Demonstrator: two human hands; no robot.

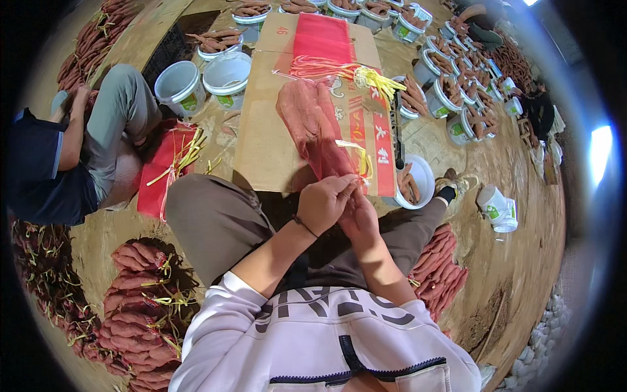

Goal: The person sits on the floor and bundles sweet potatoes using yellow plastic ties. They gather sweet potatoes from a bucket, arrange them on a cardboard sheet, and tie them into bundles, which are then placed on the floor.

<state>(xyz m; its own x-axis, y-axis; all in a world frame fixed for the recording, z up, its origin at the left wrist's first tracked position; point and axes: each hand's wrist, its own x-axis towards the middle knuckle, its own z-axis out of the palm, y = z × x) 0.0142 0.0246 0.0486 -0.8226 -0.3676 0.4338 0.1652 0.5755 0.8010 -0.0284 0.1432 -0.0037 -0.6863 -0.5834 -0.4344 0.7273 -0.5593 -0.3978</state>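
Note:
A red mesh bag point(304, 115) with sweet potatoes at its far end lies over a flattened cardboard box point(267, 132) in front of me. My left hand point(321, 203) pinches the gathered near end of the bag between thumb and fingers. Beside it, my right hand point(360, 213) grips the same end, its fingertips meeting those of the left. A yellow and white tie strap point(363, 159) hangs from the mesh by my fingers. Farther up the cardboard lies a stack of flat red mesh bags point(323, 39), with bunched yellow ties point(379, 81) at its right.
White buckets point(443, 98) of sweet potatoes crowd the far right. Two white buckets point(179, 88) stand left of the cardboard, near a seated person point(112, 112). Filled mesh bags point(134, 313) are piled at lower left, others point(441, 274) by my right leg. Tipped buckets point(497, 208) lie at right.

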